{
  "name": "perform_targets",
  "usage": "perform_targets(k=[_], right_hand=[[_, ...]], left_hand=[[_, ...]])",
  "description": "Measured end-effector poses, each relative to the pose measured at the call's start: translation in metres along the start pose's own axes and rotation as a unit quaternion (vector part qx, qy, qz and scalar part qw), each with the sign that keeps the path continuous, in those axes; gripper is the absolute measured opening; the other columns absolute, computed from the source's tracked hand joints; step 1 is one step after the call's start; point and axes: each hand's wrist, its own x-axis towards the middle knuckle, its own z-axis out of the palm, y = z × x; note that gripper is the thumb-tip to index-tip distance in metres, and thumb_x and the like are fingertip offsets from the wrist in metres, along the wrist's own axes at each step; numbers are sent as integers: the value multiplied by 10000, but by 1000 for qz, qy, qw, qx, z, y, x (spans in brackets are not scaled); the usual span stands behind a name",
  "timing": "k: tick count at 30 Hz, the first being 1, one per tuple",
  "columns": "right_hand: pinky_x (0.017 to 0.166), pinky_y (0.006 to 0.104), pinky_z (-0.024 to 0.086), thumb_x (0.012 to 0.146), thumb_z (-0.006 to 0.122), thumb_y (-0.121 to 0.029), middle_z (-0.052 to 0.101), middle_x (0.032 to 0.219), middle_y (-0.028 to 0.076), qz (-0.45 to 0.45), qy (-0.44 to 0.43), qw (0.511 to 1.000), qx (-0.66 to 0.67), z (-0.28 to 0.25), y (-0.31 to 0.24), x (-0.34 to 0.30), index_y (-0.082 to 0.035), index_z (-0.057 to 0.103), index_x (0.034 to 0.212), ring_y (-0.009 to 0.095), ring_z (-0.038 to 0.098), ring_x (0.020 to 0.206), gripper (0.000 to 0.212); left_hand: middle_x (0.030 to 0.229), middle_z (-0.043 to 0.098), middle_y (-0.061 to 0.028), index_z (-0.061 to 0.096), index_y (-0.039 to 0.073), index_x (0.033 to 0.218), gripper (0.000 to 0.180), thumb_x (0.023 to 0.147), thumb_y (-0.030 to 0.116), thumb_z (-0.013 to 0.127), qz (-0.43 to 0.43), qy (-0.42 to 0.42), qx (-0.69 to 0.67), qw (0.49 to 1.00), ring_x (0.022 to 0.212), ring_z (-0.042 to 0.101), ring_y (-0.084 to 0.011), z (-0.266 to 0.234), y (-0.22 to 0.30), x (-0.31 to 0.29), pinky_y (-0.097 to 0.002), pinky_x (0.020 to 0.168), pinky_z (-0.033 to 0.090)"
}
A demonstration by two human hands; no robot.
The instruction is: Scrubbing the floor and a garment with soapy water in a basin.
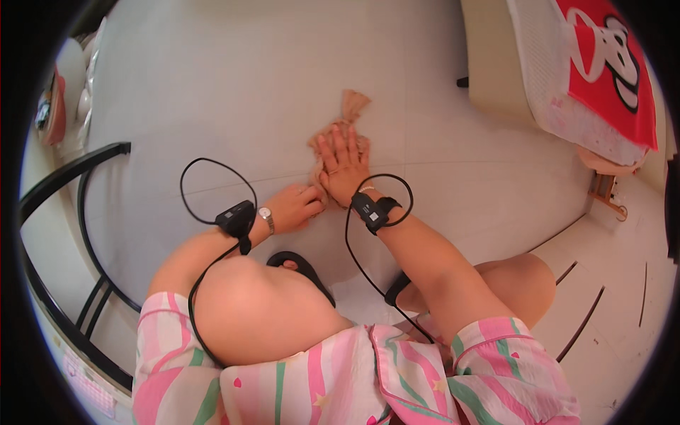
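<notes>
A crumpled tan cloth [355, 105] lies on the pale floor in front of me, its far end fanned out. My right hand [345, 168] rests flat on the middle of it, fingers stretched forward and slightly apart. My left hand [293, 206] is beside it, lower and to the left, with curled fingers closed on the near end of the cloth. Part of the cloth is hidden under my right palm. A black device with a looped cable is strapped to each wrist, and my left wrist also has a watch [265, 214].
At the far right stands a cabinet-like block [496, 64] draped with a white cover and a red cloth [627, 71]. A black metal frame [78, 173] curves along the left. My knees and a dark slipper [312, 271] are close below my hands.
</notes>
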Motion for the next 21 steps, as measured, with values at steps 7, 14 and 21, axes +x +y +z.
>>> perform_targets(k=[7, 14, 21], right_hand=[[1180, 675, 129, 877, 651, -484, 148, 1693, 53, -333, -17, 943, -12, -15, 40, 16, -298, 286, 1586, 342, 117, 1555, 819], [1203, 622, 161, 857, 675, -449, 166, 1689, 33, -364, -2, 930, -57, -39, 61, 21, -307, 339, 1566, 300, 133, 1557, 797], [1215, 592, 161, 872, 684, -409, 225, 1673, 26, -381, -46, 919, -89, -64, 103, 6, -261, 423, 1525, 286, 156, 1551, 718]], left_hand=[[1119, 527, -83, 600, 146, 1018, 326, 728, 42, 707, -68, -177, -53, 981, 1046, 592, -295, -6, 25, 1, -423, 875, 512], [1129, 535, -92, 601, 136, 1020, 288, 774, -4, 654, -66, -176, 35, 982, 996, 623, -324, 2, 32, 23, -422, 819, 543], [1144, 536, -151, 591, 89, 1087, 365, 744, -18, 659, -97, -33, -12, 995, 1051, 593, -356, 64, 70, 22, -432, 883, 532]])
